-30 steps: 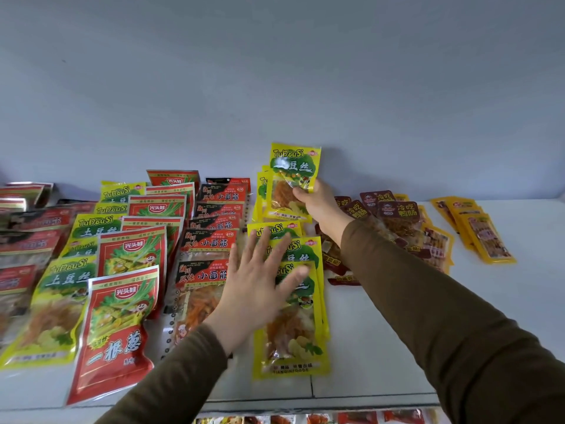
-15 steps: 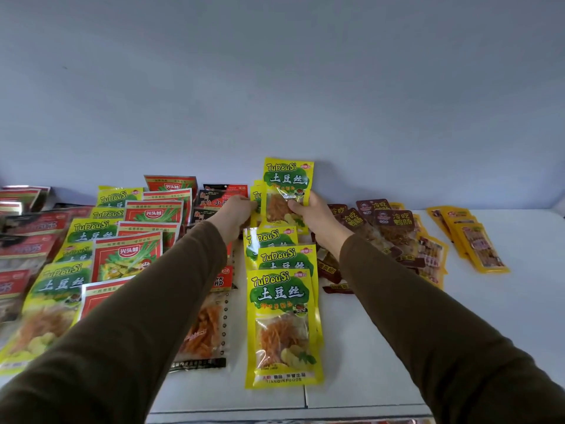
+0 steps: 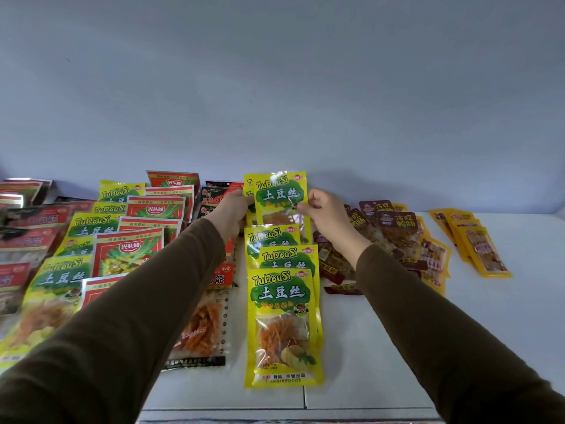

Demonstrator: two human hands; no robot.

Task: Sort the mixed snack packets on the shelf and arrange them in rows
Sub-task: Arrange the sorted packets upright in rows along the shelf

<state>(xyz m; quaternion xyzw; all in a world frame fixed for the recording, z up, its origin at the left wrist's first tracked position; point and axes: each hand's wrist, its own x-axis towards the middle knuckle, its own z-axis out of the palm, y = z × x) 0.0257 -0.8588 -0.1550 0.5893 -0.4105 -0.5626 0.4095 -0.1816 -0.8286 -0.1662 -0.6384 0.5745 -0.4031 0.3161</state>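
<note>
Yellow "TuDouSi" packet (image 3: 280, 195) clamped by left grip (image 3: 234, 214) and right grip (image 3: 324, 217).

the left hand (image 3: 232, 214), which a second ago lies flat on the yellow packets near the front edge of the shelf (image 3: 382, 356), is now stretched to the back of the shelf, at the left edge of the rearmost yellow packet (image 3: 281, 195). the front yellow packet (image 3: 282, 327) is uncovered and lies flat. the right hand (image 3: 325, 215) now pinches the rearmost packet's right edge at mid-height, no longer gripping its lower part. that packet stands more square to the row.
</note>
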